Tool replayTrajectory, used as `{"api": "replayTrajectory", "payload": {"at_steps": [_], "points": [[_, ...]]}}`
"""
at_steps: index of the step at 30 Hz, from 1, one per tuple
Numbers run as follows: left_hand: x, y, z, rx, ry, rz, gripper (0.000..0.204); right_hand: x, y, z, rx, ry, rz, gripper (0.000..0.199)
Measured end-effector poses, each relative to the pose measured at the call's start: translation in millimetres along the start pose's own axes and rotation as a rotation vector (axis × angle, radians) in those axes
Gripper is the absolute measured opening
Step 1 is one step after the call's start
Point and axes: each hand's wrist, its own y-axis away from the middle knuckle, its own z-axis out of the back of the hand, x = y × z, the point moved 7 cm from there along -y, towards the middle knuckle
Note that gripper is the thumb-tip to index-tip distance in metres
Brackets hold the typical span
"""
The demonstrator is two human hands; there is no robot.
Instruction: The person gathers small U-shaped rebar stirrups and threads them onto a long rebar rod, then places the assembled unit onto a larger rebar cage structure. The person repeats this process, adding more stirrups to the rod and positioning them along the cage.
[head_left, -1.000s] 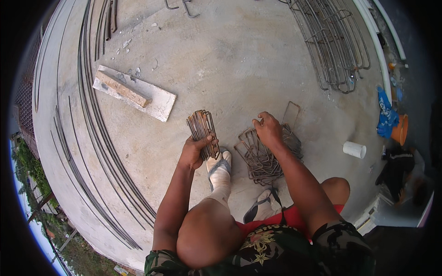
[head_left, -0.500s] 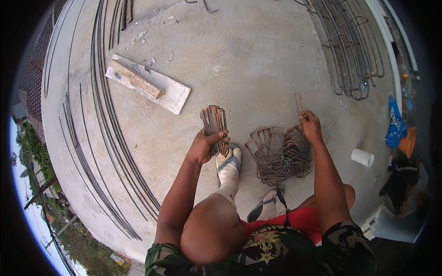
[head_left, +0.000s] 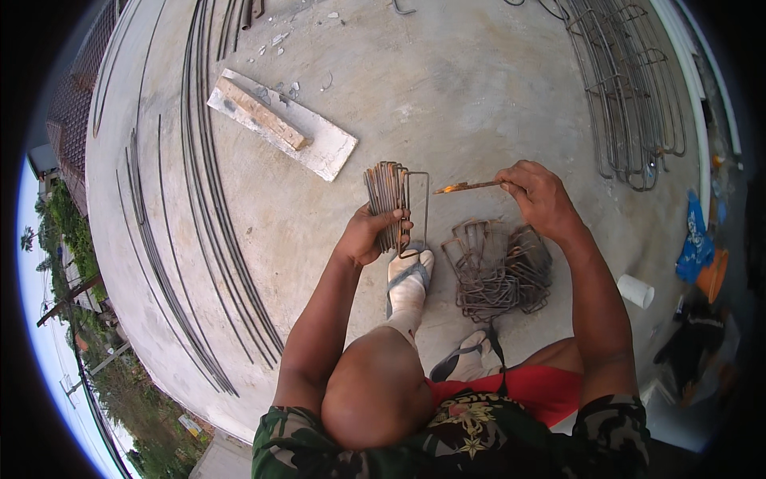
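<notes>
The left hand point(head_left: 369, 237) grips a bundle of bent wire stirrups point(head_left: 388, 197) upright above the sandalled foot; the right hand point(head_left: 541, 194) pinches a single rusty stirrup point(head_left: 467, 187) (edge-on here) over the loose pile point(head_left: 499, 267) on the concrete floor point(head_left: 447, 88); squaring it flat against the bundle looks wise

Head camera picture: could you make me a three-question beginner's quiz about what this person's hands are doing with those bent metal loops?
1. True or false: the left hand grips an upright bundle of stirrups.
2. What does the right hand hold? A) a white cup B) a single rusty stirrup C) a wooden block
3. Fill in: the loose pile of stirrups lies on the concrete floor, directly below the ____ hand.

Key: 1 true. 2 B, the single rusty stirrup, held out toward the bundle. 3 right.
</notes>
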Motion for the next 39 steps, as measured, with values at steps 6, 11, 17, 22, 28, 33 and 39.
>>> {"api": "replayTrajectory", "payload": {"at_steps": [6,11,17,22,28,33,39], "points": [[-13.0,0.8,-4.0,0.004,-0.06,-0.007,0.026,33.2,-17.3,-16.1,0.187,0.211,0.252,0.016],[-20.3,5.4,-14.3,0.036,-0.08,-0.005,0.028,79.5,-15.0,-34.6,0.301,0.294,0.53,0.013],[-6.9,6.1,-3.2,0.067,-0.039,0.059,0.027,103.2,-4.5,-44.5,0.299,0.159,0.694,0.01],[1.4,9.9,-13.6,0.138,0.02,0.083,0.027,61.4,-8.0,-79.2,0.281,0.235,0.679,0.016],[4.9,9.0,-22.0,0.115,-0.014,0.087,0.03,51.9,21.0,-105.2,0.106,-0.332,0.201,0.065],[1.2,8.3,-30.2,0.036,0.018,0.05,0.028,54.8,38.9,-132.0,0.035,-0.293,0.166,0.089],[5.7,5.4,-18.8,0.061,0.121,0.009,0.028,40.3,21.7,-124.1,0.055,-0.127,0.264,0.079]]}}
